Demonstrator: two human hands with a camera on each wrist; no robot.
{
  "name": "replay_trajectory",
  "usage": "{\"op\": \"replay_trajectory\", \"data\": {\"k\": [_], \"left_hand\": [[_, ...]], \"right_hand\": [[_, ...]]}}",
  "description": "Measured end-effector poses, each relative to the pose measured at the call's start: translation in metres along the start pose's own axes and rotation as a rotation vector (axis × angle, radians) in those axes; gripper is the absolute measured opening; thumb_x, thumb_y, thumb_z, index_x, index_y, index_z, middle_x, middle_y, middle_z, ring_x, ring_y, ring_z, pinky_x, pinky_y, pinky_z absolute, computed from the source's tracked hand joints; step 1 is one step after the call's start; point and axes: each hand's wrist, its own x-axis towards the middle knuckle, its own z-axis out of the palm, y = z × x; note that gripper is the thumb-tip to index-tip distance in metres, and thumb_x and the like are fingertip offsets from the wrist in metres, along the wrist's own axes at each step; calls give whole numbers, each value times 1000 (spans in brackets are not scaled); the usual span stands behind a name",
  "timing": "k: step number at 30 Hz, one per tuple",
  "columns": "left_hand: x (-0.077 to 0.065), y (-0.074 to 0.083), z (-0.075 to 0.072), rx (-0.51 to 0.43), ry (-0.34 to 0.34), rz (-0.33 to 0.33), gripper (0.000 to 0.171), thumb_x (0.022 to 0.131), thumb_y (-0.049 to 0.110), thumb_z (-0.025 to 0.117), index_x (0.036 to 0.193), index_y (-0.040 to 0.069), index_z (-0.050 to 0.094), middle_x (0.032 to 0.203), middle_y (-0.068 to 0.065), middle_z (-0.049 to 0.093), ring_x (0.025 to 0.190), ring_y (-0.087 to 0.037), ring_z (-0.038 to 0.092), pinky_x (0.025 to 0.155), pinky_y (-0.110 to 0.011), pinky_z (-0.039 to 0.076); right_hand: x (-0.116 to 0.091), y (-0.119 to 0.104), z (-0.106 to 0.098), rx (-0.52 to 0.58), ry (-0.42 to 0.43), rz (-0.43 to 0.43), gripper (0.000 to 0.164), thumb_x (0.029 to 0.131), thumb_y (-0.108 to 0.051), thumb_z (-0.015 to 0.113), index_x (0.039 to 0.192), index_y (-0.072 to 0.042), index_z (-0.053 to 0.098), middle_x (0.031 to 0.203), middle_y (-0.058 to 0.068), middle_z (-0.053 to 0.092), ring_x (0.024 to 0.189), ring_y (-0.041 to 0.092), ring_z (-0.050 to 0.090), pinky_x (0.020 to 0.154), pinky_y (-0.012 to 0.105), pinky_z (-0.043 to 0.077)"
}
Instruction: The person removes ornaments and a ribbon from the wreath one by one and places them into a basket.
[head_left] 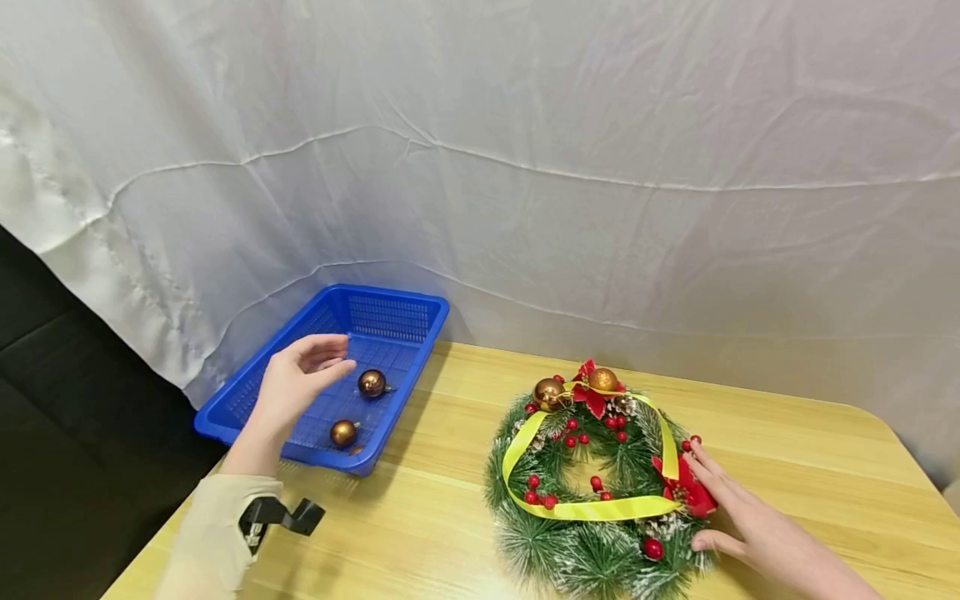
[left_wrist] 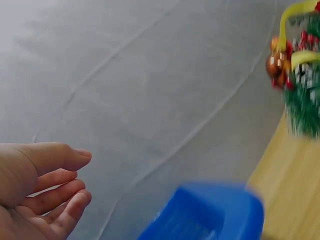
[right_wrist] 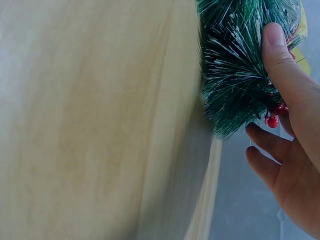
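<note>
My left hand (head_left: 296, 379) hovers over the blue plastic basket (head_left: 330, 457), fingers loosely bent and nothing held. Two brown-gold baubles (head_left: 372, 383) lie inside the basket below it; part of another shows at the near edge. On the table, a green Christmas wreath (head_left: 600, 571) carries red berries, pinecones, red flowers and a yellow ribbon (head_left: 603, 508). Two more baubles (head_left: 549, 393) sit at the wreath's far side. My right hand (head_left: 757, 521) rests against the wreath's right side by a red flower (head_left: 696, 490); the right wrist view shows its thumb on the green needles (right_wrist: 235, 75).
The wooden table (head_left: 435, 525) extends right of the wreath to a rounded corner. Behind it hangs a pale cloth (head_left: 562, 208). A dark surface (head_left: 67, 433) lies beyond the table's left edge. A black mount (head_left: 281, 517) is strapped to the left wrist.
</note>
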Motion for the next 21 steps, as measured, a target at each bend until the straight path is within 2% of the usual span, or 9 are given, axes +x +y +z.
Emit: {"op": "replay_trajectory", "data": {"k": [2, 7, 10, 13, 15, 19, 21], "left_hand": [[1, 9, 8, -48, -24, 20, 45, 85, 22, 74, 121, 1, 60, 116, -12, 62, 102, -13, 60, 85, -16, 49], [1, 27, 34, -147, -62, 59, 40, 83, 11, 75, 118, -2, 62, 114, -16, 63, 98, -11, 60, 86, -20, 50], [0, 34, 53, -184, -71, 84, 38, 81, 6, 76, 116, -3, 63, 111, -17, 64, 97, -13, 61, 87, -22, 50], [-3, 39, 75, -226, -81, 102, 37, 80, 0, 75, 114, -4, 63, 108, -17, 65, 98, -20, 62, 89, -27, 51], [-5, 42, 91, -246, -90, 102, 37, 78, -3, 75, 113, -4, 64, 107, -17, 66, 99, -25, 62, 90, -30, 50], [-8, 44, 127, -296, -138, 113, 38, 76, -5, 75, 113, -6, 63, 107, -19, 65, 100, -31, 61, 92, -35, 50], [-9, 43, 145, -296, -160, 119, 38, 76, -3, 76, 112, -7, 63, 107, -19, 65, 99, -31, 61, 92, -35, 50]], "right_hand": [[0, 0, 0, -3, 9, -5, 96, 76, -46, 73, 152, -12, 24, 156, 13, 21, 128, -13, 10, 92, 27, 43], [-1, -1, 0, 4, 27, -15, 97, 76, -45, 74, 152, -11, 25, 156, 14, 20, 129, -14, 9, 94, 20, 35], [-1, -1, 0, 1, 29, -17, 97, 76, -44, 74, 152, -12, 24, 156, 14, 20, 129, -13, 9, 94, 25, 39], [-1, -2, 0, 11, 20, -10, 97, 77, -44, 73, 153, -13, 22, 156, 14, 19, 128, -10, 11, 92, 36, 45], [-1, -2, 0, 19, 17, -10, 96, 77, -44, 73, 153, -12, 22, 156, 15, 19, 129, -4, 16, 90, 47, 47], [0, -2, -1, 42, 11, -18, 97, 77, -42, 74, 153, -11, 22, 157, 15, 16, 130, 5, 21, 90, 49, 45], [1, -2, 0, 61, 9, -24, 97, 77, -42, 74, 153, -11, 22, 157, 15, 13, 131, 7, 21, 90, 51, 44]]}}
